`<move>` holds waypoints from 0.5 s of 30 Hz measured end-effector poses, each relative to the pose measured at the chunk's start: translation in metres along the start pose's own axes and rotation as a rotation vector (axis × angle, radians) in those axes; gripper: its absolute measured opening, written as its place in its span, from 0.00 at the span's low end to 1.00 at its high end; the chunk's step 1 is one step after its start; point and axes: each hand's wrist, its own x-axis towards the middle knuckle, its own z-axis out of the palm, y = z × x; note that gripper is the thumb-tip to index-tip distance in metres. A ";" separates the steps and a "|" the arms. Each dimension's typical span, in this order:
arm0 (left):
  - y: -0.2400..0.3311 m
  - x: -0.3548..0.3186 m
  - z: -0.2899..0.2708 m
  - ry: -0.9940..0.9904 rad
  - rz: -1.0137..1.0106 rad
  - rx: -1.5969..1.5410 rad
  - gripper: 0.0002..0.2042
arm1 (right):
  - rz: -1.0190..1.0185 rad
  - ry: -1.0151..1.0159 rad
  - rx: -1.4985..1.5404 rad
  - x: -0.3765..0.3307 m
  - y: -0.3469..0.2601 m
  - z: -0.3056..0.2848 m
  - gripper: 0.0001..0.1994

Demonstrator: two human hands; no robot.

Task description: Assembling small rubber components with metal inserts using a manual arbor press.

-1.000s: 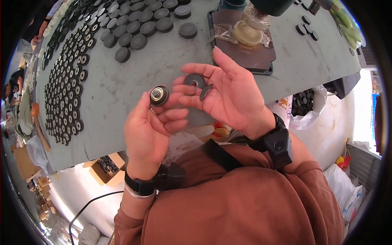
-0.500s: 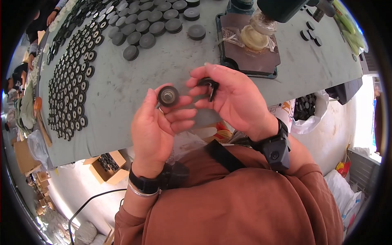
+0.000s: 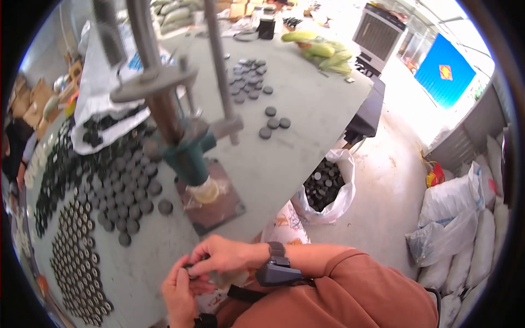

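Observation:
Low in the head view, my two hands meet near the table's front edge. My left hand (image 3: 180,292) is closed on a small black wheel with a metal centre; its fingers mostly cover it. My right hand (image 3: 225,255) reaches over from the right, its fingertips closed on a black curved piece (image 3: 204,257). The two parts are together between my fingers, but whether one sits on the other I cannot tell. Just beyond my hands is the brown base plate (image 3: 210,221) of a green bench press (image 3: 188,161), with a cream round block (image 3: 205,192) under its head.
Black discs (image 3: 126,186) are massed left of the press, and rows of black wheels with metal centres (image 3: 76,257) lie nearer. More discs (image 3: 249,79) sit beyond, near corn cobs (image 3: 322,49). A white sack of black parts (image 3: 328,188) stands beside the table; filled sacks (image 3: 448,213) are at right.
The view has swung to the right. My hands, apart before with the wheel in the left and the curved piece in the right, have come together.

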 end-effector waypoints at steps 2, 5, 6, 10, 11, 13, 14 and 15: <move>0.004 0.001 0.010 -0.050 0.009 0.013 0.19 | 0.054 -0.001 0.019 -0.020 -0.012 -0.012 0.14; 0.005 0.008 0.018 0.019 0.025 0.074 0.18 | 0.083 0.196 0.022 -0.060 -0.046 -0.044 0.14; 0.001 0.013 0.014 0.040 0.110 0.233 0.15 | 0.027 0.293 0.134 -0.073 -0.050 -0.059 0.13; 0.000 0.023 0.018 0.064 0.229 0.558 0.09 | -0.200 0.701 0.307 -0.103 -0.052 -0.144 0.08; -0.001 0.024 0.019 0.064 0.229 0.570 0.09 | -0.253 0.761 0.357 -0.110 -0.057 -0.160 0.08; -0.005 0.029 0.024 0.035 0.285 0.757 0.08 | -0.310 0.881 0.388 -0.126 -0.056 -0.204 0.08; -0.006 0.031 0.025 0.023 0.284 0.766 0.08 | -0.300 0.944 0.378 -0.134 -0.054 -0.226 0.09; -0.008 0.034 0.025 -0.005 0.339 0.857 0.07 | -0.266 1.021 0.333 -0.140 -0.054 -0.246 0.09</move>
